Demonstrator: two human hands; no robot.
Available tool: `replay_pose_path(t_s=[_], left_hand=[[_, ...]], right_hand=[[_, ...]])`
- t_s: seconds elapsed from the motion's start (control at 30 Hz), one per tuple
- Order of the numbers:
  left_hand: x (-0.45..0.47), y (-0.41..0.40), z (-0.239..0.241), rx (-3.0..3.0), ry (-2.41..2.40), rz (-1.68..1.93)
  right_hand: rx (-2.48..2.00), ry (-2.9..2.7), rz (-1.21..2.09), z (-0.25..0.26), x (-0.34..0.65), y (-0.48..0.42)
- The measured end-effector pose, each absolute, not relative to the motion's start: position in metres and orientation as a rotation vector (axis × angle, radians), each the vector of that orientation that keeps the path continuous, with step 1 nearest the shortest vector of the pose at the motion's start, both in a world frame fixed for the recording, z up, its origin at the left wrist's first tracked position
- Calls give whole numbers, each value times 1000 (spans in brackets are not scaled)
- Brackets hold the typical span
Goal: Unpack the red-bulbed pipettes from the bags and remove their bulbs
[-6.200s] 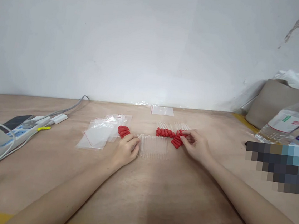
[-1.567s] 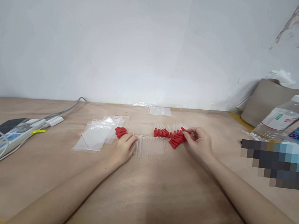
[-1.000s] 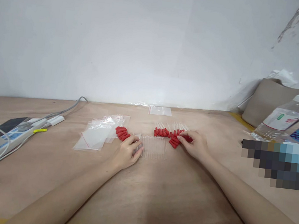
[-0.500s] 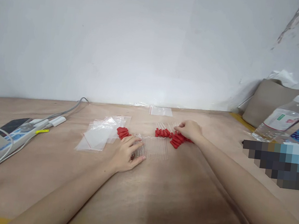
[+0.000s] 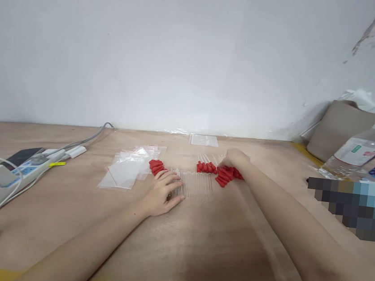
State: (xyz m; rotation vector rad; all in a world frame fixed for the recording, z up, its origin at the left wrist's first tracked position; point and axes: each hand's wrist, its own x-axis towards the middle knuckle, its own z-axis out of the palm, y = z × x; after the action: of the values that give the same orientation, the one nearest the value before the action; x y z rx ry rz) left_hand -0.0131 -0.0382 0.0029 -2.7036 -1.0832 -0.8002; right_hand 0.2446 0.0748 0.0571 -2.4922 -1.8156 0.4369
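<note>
My left hand [image 5: 164,194] lies with its fingers apart over the left end of a row of clear thin glass tubes [image 5: 199,185], its thumb toward the near side. Red rubber bulbs [image 5: 157,167] are bunched just beyond its knuckles. My right hand [image 5: 234,159] is bent down with closed fingers at a heap of red rubber bulbs [image 5: 224,177]; its fingertips are mostly hidden, and what they hold cannot be made out. Left of that hand, several droppers with red bulbs [image 5: 206,166] lie side by side, their clear tips pointing toward the wall.
Clear zip bags [image 5: 125,169] are spread left of the tubes, and another bag [image 5: 204,140] lies near the wall. A power strip [image 5: 17,175] with cables runs along the left. On the right stand a water bottle [image 5: 358,151] and a grey-brown bag [image 5: 331,130].
My right hand has turned downward and its fingertips have moved slightly nearer, into the red bulbs. My left hand stays over the tubes. The whole view has shifted slightly.
</note>
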Motion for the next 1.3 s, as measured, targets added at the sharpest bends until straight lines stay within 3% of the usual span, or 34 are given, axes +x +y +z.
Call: replay_pose_path(t_s=[0.17, 0.4, 0.7, 0.93, 1.3], left_hand=[[-13, -38, 1, -2725, -1074, -811], [-14, -40, 5, -2701, -1081, -787], [1, -40, 2, -2403, -1000, -1100], [16, -40, -3, -2421, -738, -1052], [16, -46, -3, -2391, -746, -877]], right_hand=[[-2437, -1807, 513, 55, 252, 78], [-2102, -1853, 337, 66, 257, 48], [-1100, -2243, -60, 13, 235, -43], [-940, -2234, -89, -13, 214, -56], [-916, -2211, -361, -14, 216, -54]])
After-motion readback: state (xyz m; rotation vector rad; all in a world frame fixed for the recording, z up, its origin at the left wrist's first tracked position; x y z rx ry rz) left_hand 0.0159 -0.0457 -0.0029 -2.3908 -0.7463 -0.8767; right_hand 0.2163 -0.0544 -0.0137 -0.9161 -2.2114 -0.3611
